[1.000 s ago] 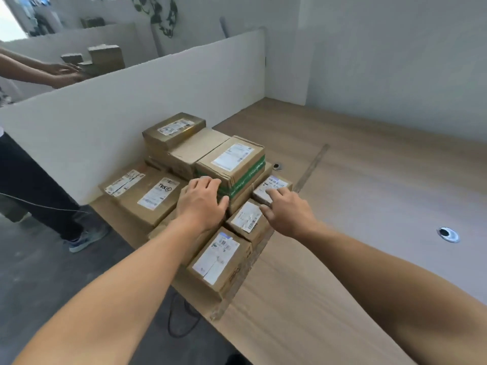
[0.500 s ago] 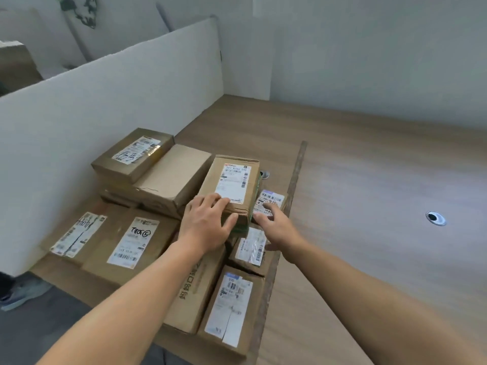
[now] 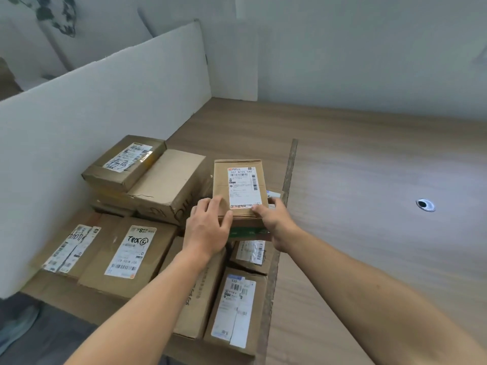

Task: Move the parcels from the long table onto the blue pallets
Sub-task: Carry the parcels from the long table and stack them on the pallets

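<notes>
1. Several brown cardboard parcels with white printed labels crowded the left end of the pale wood-grain desk, hemmed in on the left by an upright white partition board.
2. On top of that pile sat the small rectangular brown cardboard parcel, a green band on its near side.
3. The left hand gripped its near-left corner, fingers curled over the top; the right hand pinched the near-right corner.
4. One round metal grommet lay well apart, to the right.

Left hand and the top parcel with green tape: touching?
Touching. Head view: left hand grips the parcel at its near left corner, thumb on top.
</notes>
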